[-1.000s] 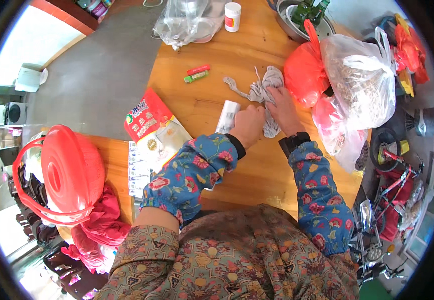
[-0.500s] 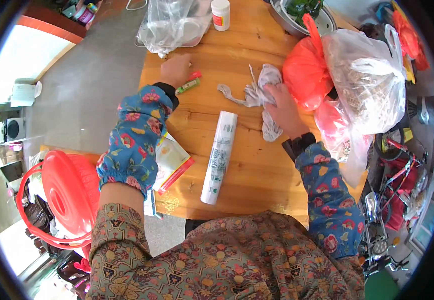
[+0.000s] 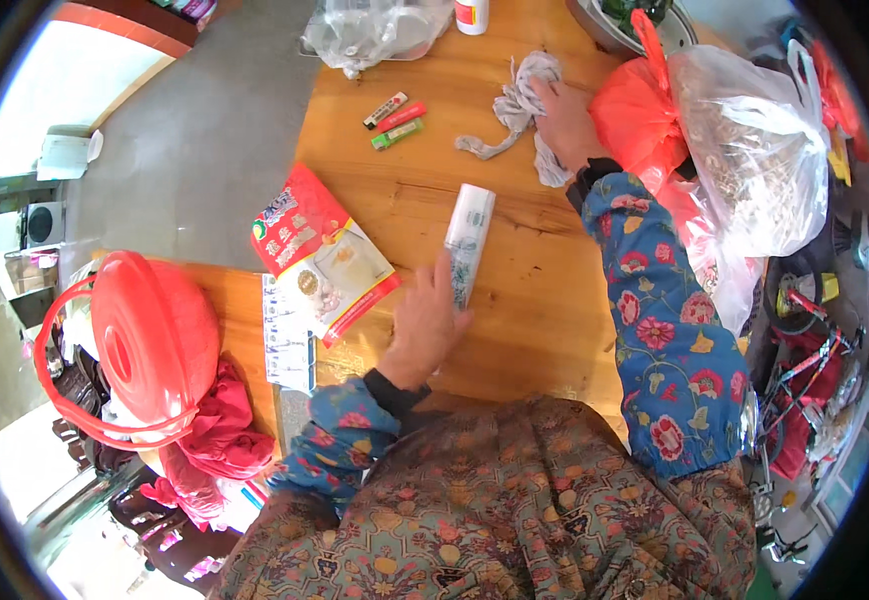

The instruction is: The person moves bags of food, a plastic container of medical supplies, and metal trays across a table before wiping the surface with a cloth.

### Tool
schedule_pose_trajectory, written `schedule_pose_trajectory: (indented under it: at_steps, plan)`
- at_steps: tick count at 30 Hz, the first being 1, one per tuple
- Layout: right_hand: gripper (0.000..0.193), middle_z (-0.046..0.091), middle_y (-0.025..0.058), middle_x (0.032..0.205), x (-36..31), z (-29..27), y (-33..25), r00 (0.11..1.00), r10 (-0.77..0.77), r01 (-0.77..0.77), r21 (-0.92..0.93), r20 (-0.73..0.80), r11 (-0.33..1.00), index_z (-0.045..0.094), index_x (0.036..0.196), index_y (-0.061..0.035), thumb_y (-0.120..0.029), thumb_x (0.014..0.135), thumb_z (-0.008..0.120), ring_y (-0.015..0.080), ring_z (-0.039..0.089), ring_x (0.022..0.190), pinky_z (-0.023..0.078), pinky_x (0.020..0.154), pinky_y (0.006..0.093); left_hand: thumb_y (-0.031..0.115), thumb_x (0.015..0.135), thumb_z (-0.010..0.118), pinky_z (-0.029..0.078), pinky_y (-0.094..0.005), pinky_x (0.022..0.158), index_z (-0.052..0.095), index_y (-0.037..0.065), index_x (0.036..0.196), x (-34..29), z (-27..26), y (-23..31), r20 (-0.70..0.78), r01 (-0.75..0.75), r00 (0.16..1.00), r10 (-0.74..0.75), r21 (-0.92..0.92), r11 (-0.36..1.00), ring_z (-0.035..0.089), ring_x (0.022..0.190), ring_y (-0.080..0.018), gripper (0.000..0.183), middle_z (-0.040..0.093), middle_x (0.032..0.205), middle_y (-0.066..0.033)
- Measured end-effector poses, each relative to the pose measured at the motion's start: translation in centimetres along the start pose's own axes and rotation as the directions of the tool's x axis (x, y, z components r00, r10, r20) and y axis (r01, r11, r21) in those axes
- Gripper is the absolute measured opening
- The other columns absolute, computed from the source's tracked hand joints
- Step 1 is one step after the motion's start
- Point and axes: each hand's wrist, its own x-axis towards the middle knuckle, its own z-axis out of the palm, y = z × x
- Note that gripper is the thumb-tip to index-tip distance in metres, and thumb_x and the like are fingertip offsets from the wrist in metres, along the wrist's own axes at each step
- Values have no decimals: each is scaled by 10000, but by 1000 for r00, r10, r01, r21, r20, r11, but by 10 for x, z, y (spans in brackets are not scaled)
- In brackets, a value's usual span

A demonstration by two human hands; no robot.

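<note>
The step in hand looks like positioning the white roll (image 3: 472, 225) at the frame's centre; the next move seems to call for settling the left hand (image 3: 427, 325), loosely spread over its lower end, contact unclear. The roll's long axis slants steeply, upper end rightward. Upper right of centre, the right hand (image 3: 567, 125) touches grey cloth (image 3: 520, 100), its grip unclear.

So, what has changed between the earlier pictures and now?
A third lighter, partly dark, now lies beside the red lighter. The left hand has come back from there to the white roll; whether it grips is unclear. The grey cloth has moved farther from the body, the right hand staying on it. The green lighter and red-and-white packet stay in place.
</note>
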Motion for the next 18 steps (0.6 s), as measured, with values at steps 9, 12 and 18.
schedule_pose_trajectory:
  at_steps: [9, 12, 18]
  plan:
    - [455, 547, 115, 1049, -48, -10, -41, 994, -93, 86, -122, -53, 989, 522, 1251, -141, -48, 806, 542, 353, 568, 926, 499, 781, 475, 132, 718, 643, 480, -461, 872, 343, 49, 1366, -5, -2, -20, -205, -4, 977, -66, -324, 946, 555, 1081, -400, 719, 528, 1181, -224]
    - [487, 553, 76, 1027, -44, -14, -43, 998, -38, 33, -132, -41, 991, 523, 1248, -157, -65, 773, 574, 325, 556, 918, 497, 764, 464, 138, 702, 645, 458, -408, 921, 390, 33, 1346, 17, -36, -27, -300, -137, 953, -46, -560, 817, 558, 1080, -348, 700, 540, 1161, -215]
    - [579, 534, 87, 1070, -41, -16, -43, 997, -37, 32, -80, -64, 996, 510, 1275, -164, -60, 719, 636, 321, 529, 963, 482, 775, 438, 134, 681, 691, 469, -464, 863, 378, 81, 1356, 162, -168, -43, -562, -284, 812, 159, -140, 949, 549, 1050, -428, 746, 542, 1164, -222]
